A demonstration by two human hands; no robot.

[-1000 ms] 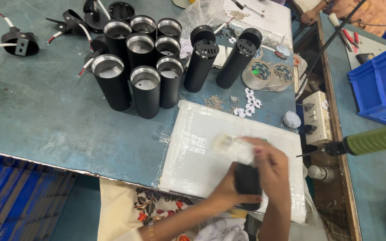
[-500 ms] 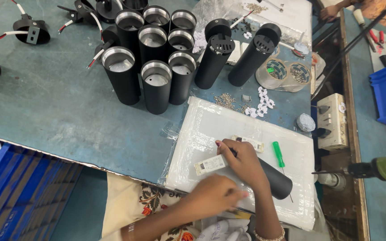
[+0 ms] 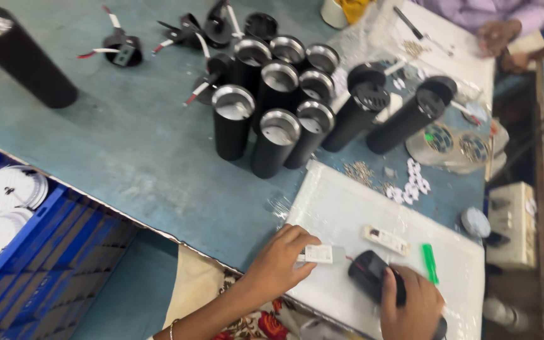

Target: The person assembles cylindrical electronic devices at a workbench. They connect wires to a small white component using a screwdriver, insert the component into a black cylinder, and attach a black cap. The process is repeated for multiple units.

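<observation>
Head view showed our left hand [image 3: 281,255] resting at the near edge of the white plastic-wrapped foam pad [image 3: 347,208], its fingers curled and pinching the near end of a small white rectangular driver box [image 3: 318,254]. The box lay flat on the pad, its long axis running left to right, toward our right hand [image 3: 413,305]. That hand was wrapped from above around a black cylindrical metal lamp housing [image 3: 373,277] lying on its side on the pad, fingers closed over its far half, the open end aimed up and left at the box. Box and housing sat just beside each other, a thin wire seeming to join them, though we could not tell for sure. A second white driver box [image 3: 385,239] and a green marker pen [image 3: 430,263] lay just beyond. Upright black cylindrical housings [image 3: 272,119] stood clustered farther off on the blue-grey table [image 3: 127,151].
</observation>
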